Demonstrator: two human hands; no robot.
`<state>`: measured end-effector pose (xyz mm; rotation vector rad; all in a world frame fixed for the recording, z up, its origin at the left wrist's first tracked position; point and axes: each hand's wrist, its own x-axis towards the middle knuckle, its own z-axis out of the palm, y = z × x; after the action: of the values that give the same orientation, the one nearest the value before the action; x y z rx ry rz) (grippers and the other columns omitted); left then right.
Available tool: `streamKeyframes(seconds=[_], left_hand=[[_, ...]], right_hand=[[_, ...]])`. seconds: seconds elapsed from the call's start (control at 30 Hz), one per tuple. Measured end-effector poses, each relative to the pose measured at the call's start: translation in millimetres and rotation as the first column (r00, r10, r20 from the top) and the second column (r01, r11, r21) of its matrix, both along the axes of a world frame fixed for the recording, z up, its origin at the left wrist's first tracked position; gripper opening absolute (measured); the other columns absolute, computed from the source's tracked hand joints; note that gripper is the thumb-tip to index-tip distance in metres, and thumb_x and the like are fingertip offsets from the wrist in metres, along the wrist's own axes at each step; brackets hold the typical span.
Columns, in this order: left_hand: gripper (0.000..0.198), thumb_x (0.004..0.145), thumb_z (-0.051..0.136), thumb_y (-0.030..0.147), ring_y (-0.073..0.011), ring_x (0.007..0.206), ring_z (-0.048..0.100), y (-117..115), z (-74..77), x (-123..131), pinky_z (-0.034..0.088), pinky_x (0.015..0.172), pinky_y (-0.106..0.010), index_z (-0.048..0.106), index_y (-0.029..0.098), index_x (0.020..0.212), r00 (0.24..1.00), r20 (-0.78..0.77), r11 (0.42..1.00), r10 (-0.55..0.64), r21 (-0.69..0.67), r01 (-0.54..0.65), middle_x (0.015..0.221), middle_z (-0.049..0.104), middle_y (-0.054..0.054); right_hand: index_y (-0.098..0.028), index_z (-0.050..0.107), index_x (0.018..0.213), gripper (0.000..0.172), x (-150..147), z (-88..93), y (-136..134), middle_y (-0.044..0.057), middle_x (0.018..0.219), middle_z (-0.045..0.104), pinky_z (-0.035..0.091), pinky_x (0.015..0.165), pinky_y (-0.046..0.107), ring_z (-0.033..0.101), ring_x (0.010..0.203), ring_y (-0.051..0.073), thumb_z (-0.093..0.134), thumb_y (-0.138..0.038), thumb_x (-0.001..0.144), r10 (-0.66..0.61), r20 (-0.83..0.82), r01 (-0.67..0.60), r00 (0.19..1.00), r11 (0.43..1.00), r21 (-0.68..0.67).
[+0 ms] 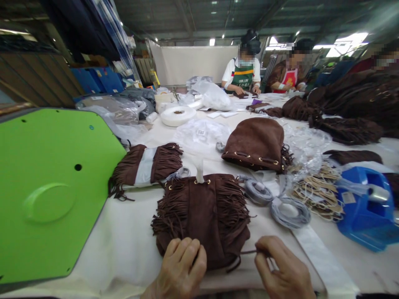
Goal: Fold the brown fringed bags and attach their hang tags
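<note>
A dark brown fringed suede bag (202,211) lies flat in front of me, with brass eyelets along its far edge and a white strip standing up there. My left hand (182,265) rests on the bag's near left part, its fingers curled down against the suede. To the right of the bag, my right hand (280,265) pinches the end of a thin brown cord (248,252) that runs out from the bag's lower right side. Another brown cord end curls on the table by the near edge.
A second fringed bag (146,164) with a pale band lies behind left. A plain brown bag (255,143) sits behind right, near coiled grey straps (289,211), tan string tags (321,191) and a blue tape dispenser (368,207). A green panel (56,166) stands left. Two co-workers (245,77) work across the table.
</note>
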<state>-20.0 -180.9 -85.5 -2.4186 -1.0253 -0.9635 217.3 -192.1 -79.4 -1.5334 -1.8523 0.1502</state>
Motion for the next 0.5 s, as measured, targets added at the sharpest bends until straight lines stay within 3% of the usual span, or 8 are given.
streamKeyframes(seconds=[0.1,0.17,0.23,0.3,0.4,0.5], left_hand=[[0.021,0.085,0.044,0.016,-0.0206,0.082,0.056,-3.3,-0.1,0.3,0.038,0.076,-0.035,0.062,0.010,0.091,1.000,-0.025,1.000,0.013,-0.001,-0.013,0.084,0.064,-0.009],[0.021,0.086,0.043,0.016,-0.0198,0.083,0.057,-4.4,-0.9,0.9,0.038,0.077,-0.035,0.062,0.011,0.092,1.000,-0.024,1.000,0.019,0.010,-0.019,0.084,0.065,-0.009],[0.020,0.085,0.043,0.014,-0.0193,0.082,0.057,-4.5,-2.1,1.2,0.039,0.076,-0.035,0.062,0.011,0.091,0.999,-0.015,0.999,0.028,0.021,-0.028,0.082,0.065,-0.009],[0.020,0.084,0.043,0.012,-0.0192,0.081,0.057,-4.2,-3.2,1.0,0.039,0.075,-0.035,0.062,0.011,0.091,0.999,-0.022,0.999,0.035,0.028,-0.034,0.082,0.065,-0.008],[0.023,0.083,0.042,0.009,-0.0195,0.083,0.057,-4.9,-4.7,-0.1,0.038,0.076,-0.036,0.063,0.010,0.092,0.999,-0.041,1.000,0.012,0.020,-0.012,0.084,0.065,-0.009],[0.025,0.083,0.041,0.008,-0.0205,0.085,0.056,-7.1,-7.4,-1.1,0.037,0.078,-0.036,0.063,0.009,0.093,1.000,-0.023,1.000,-0.005,0.003,0.005,0.085,0.065,-0.009]], right_hand=[[-0.022,0.054,0.087,0.013,14.8,13.3,2.2,0.008,0.093,0.060,0.049,0.067,0.031,0.062,0.080,0.021,0.047,-0.018,0.077,-0.126,0.071,0.122,0.990,0.991,0.059],[-0.021,0.054,0.100,0.025,10.9,21.6,1.2,0.011,0.104,0.059,0.050,0.075,0.033,0.060,0.093,0.024,0.050,-0.018,0.076,-0.036,0.089,0.029,0.995,0.996,0.084],[-0.020,0.053,0.106,0.031,-3.8,26.3,0.6,0.010,0.100,0.062,0.050,0.077,0.032,0.060,0.094,0.023,0.053,-0.016,0.075,0.152,0.114,-0.163,0.982,0.982,0.093],[-0.019,0.054,0.104,0.031,-22.0,25.6,2.4,0.008,0.092,0.065,0.050,0.075,0.032,0.061,0.087,0.022,0.052,-0.012,0.074,0.259,0.157,-0.279,0.953,0.951,0.130],[-0.018,0.057,0.094,0.025,-35.6,17.3,9.2,0.005,0.078,0.064,0.047,0.067,0.029,0.059,0.073,0.018,0.045,-0.006,0.076,0.294,0.193,-0.319,0.936,0.942,0.109],[-0.019,0.057,0.092,0.026,-20.5,8.6,17.2,0.005,0.074,0.061,0.045,0.061,0.028,0.056,0.067,0.017,0.042,-0.006,0.076,0.288,0.282,-0.317,0.915,0.946,0.062]])
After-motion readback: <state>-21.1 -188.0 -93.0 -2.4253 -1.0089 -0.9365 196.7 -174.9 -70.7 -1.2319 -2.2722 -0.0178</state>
